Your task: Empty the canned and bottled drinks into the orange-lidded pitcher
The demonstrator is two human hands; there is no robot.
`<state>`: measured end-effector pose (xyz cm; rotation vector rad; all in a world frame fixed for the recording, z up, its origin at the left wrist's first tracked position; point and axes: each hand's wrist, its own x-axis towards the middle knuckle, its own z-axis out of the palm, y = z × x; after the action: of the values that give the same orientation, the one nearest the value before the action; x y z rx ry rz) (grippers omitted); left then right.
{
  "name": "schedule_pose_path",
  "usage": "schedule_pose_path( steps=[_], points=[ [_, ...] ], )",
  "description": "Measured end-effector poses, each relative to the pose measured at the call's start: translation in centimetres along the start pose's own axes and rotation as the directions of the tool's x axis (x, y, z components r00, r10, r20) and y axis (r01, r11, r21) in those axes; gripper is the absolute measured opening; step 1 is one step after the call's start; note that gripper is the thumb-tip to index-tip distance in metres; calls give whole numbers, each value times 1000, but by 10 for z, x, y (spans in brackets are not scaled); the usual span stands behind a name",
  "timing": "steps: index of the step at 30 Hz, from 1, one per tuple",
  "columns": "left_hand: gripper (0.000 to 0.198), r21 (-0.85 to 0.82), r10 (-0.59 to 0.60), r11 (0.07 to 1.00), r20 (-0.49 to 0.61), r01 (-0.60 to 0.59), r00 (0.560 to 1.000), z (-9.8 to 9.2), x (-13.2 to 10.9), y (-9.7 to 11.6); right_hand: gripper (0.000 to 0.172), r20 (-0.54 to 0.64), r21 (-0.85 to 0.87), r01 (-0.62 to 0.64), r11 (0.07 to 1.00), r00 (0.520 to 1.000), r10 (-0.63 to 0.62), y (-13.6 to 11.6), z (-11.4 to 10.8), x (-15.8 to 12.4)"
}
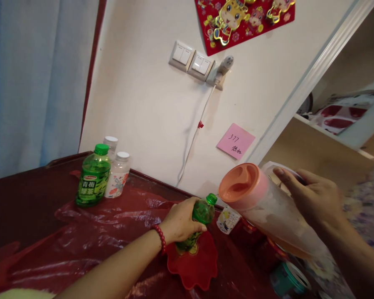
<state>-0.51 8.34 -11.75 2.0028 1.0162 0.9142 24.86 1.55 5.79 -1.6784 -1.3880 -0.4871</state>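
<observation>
My left hand (180,222) is wrapped round a small green bottle (202,214) with a green cap, which stands on a red flower-shaped dish (195,265). My right hand (311,197) grips a clear plastic jug (268,207) with an orange-pink lid, tilted so the lid points left, close above the bottle's cap. A red bead bracelet (160,237) sits on my left wrist.
On the dark red table (25,199), covered with red plastic film, stand a larger green tea bottle (93,176) and two small white-capped bottles (118,174) near the wall. A small printed cup (228,220) stands behind the jug. A teal round object (286,278) lies lower right. A cable hangs from a wall socket (220,70).
</observation>
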Motion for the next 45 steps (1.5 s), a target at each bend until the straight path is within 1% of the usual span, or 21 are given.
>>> schedule_pose_path(
  steps=[3,8,13,24,30,45],
  points=[
    [62,-4,-4,1000,13,4,1000,-1,0,1,65,5,-3,6,1000,1000,-6,0,1,0],
    [60,18,-6,1000,-1,6,1000,1,1,0,65,-1,-8,-4,1000,1000,4,1,2,1],
    [59,1,-1,1000,-6,1,1000,1,1,0,67,6,-8,-2,1000,1000,2,1,2,1],
    [65,-24,-9,1000,1,9,1000,1,1,1,69,9,-27,5,1000,1000,-5,2,2,1],
    [62,-9,-2,1000,-5,2,1000,1,1,0,67,-5,-30,22,999,1000,-22,-1,3,1],
    [64,-11,3,1000,-15,-4,1000,3,2,-3,70,22,-24,11,1000,1000,-10,2,4,2]
  ],
)
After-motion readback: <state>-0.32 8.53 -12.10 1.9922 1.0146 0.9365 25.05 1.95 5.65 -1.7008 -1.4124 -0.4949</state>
